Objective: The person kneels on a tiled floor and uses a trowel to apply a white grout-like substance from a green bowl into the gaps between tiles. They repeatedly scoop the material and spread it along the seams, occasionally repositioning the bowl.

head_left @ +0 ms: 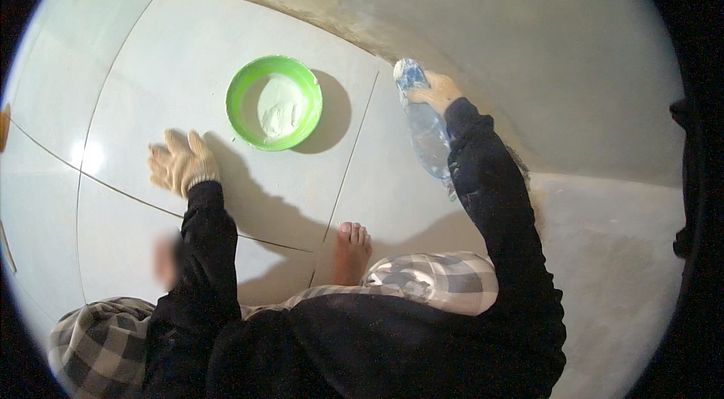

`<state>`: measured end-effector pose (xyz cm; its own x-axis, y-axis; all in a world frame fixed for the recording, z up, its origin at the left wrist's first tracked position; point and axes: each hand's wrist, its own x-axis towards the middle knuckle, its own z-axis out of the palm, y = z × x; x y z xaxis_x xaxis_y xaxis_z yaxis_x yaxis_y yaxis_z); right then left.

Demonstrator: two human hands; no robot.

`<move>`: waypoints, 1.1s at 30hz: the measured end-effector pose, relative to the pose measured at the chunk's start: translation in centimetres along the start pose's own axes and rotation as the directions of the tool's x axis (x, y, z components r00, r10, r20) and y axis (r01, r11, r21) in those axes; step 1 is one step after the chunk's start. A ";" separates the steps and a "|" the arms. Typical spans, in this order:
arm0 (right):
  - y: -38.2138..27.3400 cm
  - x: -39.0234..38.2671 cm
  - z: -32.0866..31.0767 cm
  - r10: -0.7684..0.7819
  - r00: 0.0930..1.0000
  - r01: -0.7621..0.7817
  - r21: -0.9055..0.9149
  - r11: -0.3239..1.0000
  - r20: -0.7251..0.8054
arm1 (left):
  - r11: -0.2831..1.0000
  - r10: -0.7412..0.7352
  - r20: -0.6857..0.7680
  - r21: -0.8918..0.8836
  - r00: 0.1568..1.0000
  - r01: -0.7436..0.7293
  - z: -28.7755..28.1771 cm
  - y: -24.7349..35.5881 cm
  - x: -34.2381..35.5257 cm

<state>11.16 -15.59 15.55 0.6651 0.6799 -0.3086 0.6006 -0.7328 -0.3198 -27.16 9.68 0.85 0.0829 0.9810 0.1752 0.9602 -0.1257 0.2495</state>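
My left hand (181,164), in a cream knitted glove, has its fingers spread over the white tiles and holds nothing. In my right hand (441,93), a clear plastic bottle (427,133) with some blue on it is gripped near its wide far end. White residue coats that end, while the narrower end points back toward me under my sleeve. Between my hands, farther off, stands a green bowl (235,106) with white paste or powder (281,106) inside. Neither hand touches the bowl.
Large white floor tiles (143,67) spread around me, with dark joints. A grey plastered wall (528,44) rises at the far right, with a rough, dirty strip along its foot. My bare foot (351,256) and checked trouser leg (445,278) are at the near side.
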 end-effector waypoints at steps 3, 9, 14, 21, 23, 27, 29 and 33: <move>1.3 1.6 3.0 0.001 0.990 -0.010 -0.068 0.998 -0.140 | 0.990 0.054 0.107 0.124 0.993 -0.067 -0.7 -0.5 -2.0; -0.6 1.9 4.5 0.155 0.977 -0.197 -0.327 0.924 -0.149 | 0.989 0.058 0.145 0.124 0.988 -0.076 -2.5 0.7 -2.1; -4.2 0.1 6.4 0.188 0.969 -0.239 -0.407 0.882 -0.162 | 0.989 0.086 0.121 0.112 0.989 -0.100 -2.6 0.1 -1.8; -3.3 -4.0 5.0 0.120 0.988 -0.035 -0.619 0.784 0.096 | 0.991 0.069 0.125 0.103 0.990 -0.083 -2.4 -0.5 -0.9; -2.5 -3.6 3.5 0.143 0.988 -0.101 -0.487 0.867 0.050 | 0.992 0.067 0.151 0.096 0.986 -0.082 -2.5 -0.3 -0.8; -1.6 -3.8 2.2 0.176 0.982 -0.187 -0.425 0.886 -0.066 | 0.980 0.067 0.172 0.172 0.983 -0.097 -2.9 -0.1 -0.7; -1.4 -4.1 2.4 0.255 0.961 -0.273 -0.487 0.830 -0.104 | 0.983 0.059 0.193 0.162 0.979 -0.091 -2.9 -0.1 -0.7; -0.6 -4.6 3.2 0.303 0.946 -0.321 -0.476 0.819 -0.117 | 0.978 0.065 0.180 0.183 0.982 -0.098 -2.7 -0.1 -0.6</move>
<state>6.34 -18.22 14.25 0.8628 0.4182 -0.2840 0.4895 -0.8313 0.2632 -28.02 8.68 3.34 0.1916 0.9813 0.0171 0.9800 -0.1922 0.0524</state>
